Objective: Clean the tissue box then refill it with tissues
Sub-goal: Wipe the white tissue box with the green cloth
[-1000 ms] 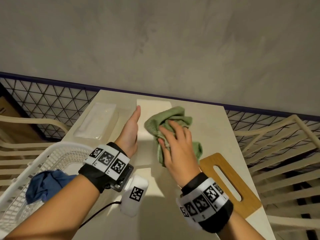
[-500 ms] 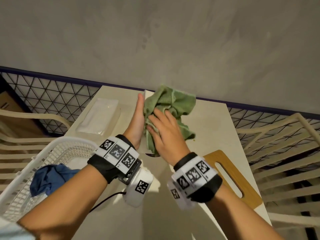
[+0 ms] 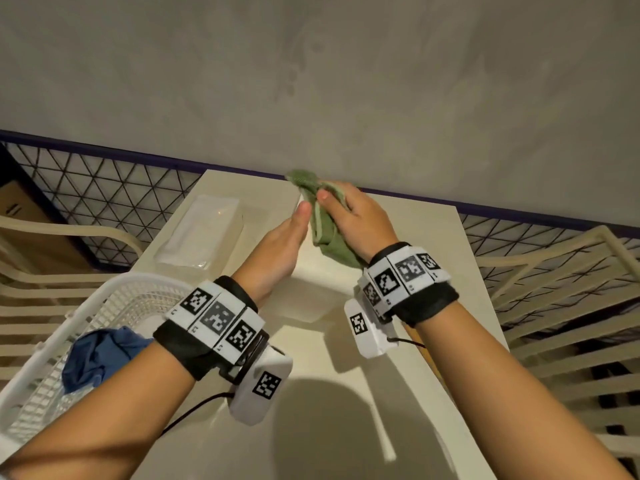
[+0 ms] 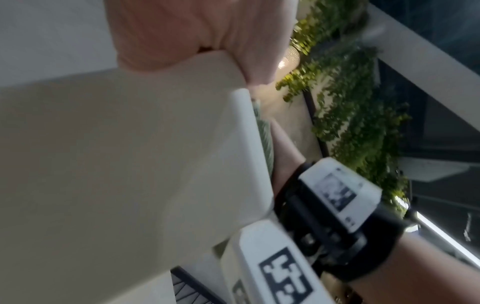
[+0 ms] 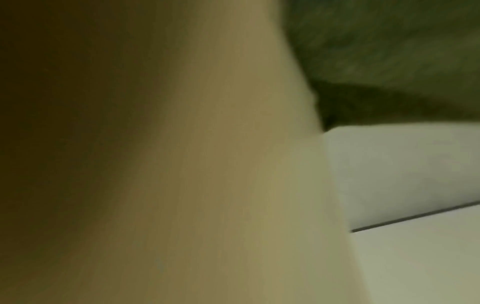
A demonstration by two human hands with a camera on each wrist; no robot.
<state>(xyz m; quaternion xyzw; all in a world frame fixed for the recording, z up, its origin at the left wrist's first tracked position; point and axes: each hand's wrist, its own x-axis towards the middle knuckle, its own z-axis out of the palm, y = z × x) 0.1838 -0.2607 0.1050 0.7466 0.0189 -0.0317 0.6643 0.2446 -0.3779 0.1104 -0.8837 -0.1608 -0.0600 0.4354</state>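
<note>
The cream tissue box (image 3: 311, 296) stands on the table, mostly hidden between my hands. My left hand (image 3: 298, 220) holds its left side, thumb up along the top edge. In the left wrist view the box (image 4: 130, 154) fills the frame and its edge sits between my thumb and palm. My right hand (image 3: 346, 209) grips a bunched green cloth (image 3: 329, 237) and presses it against the box's right side near the far end. The right wrist view is blurred and shows only the cloth (image 5: 389, 51) and pale surfaces.
A clear plastic pack of tissues (image 3: 199, 233) lies on the table (image 3: 346, 427) to the left. A white basket (image 3: 114, 299) with a blue cloth (image 3: 100, 355) sits at the near left. Slatted chairs (image 3: 554, 289) flank the table; a wall stands behind.
My right hand has slid the green cloth along the box toward its far end and bunched it up. My left hand has stayed on the box's left side.
</note>
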